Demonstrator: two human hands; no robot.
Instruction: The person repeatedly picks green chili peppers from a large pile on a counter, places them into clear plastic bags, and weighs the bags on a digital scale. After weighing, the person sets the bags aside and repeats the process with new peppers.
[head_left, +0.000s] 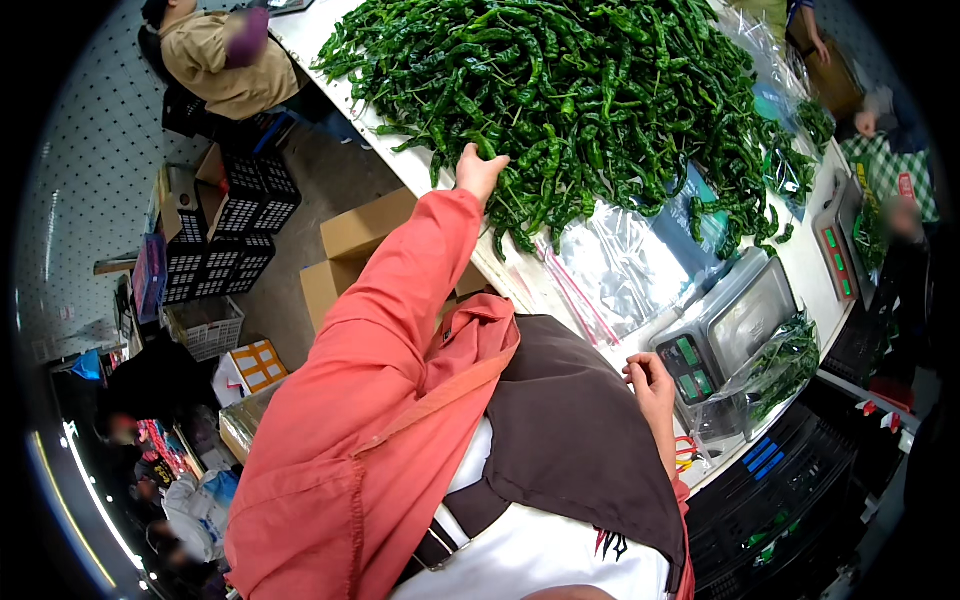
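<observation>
A large heap of green chili peppers (570, 97) covers much of the white table (420, 169). My left hand (478, 174) reaches to the heap's near left edge, its fingertips among the peppers and its thumb held apart. Whether it grips a pepper is hidden. My right hand (652, 381) is low on the right, beside a digital scale (742, 319), with its fingers curled together and nothing seen in them. Between my hands and the heap lies a stack of clear plastic bags (626, 259) with a red-pink edge. A filled bag of greens (784, 367) rests against the scale.
An open cardboard box (367, 229) stands below the table's left edge. Black crates (232, 247) are stacked farther left. A person in a tan jacket (225, 64) is at the far left corner. Another scale (836, 247) sits at right, near other people. Red-handled scissors (685, 452) lie below my right hand.
</observation>
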